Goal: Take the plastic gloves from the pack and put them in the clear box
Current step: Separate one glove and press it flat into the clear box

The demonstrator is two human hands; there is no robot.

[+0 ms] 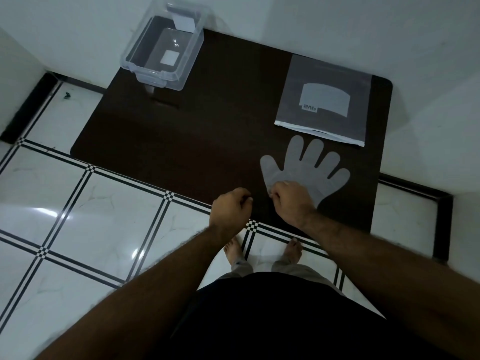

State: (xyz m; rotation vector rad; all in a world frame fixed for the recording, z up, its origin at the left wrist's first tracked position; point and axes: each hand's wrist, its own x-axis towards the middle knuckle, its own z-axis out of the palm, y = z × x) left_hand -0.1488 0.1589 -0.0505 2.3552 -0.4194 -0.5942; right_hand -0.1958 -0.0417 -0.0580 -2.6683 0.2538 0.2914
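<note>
**A:** Where do you stand with the job right now?

**B:** You have one plastic glove [306,170] out of the pack [324,100]. It lies flat on the dark table [181,141], fingers spread toward the pack's open end, just short of it. The clear box [162,48] sits at the far left corner of the table, well apart from the glove, and as far as I can tell nothing is in it yet beyond its own labels.

**A:** And your hands?

**B:** Your right hand [292,201] is curled down on the cuff end of the glove, its fingertips pinched together at the near left edge of the plastic. It looks like a pinch on the film, though the fingertips are tucked under and I can't say for sure the grip is made. Your left hand [230,207] is loosely closed just beside it, over the table edge, holding nothing I can see.

**A:** So what's left?

**B:** Most of it, I'd judge. You still need to lift that glove and carry it across to the box. Whether more gloves remain in the pack can't be seen from here.
</note>
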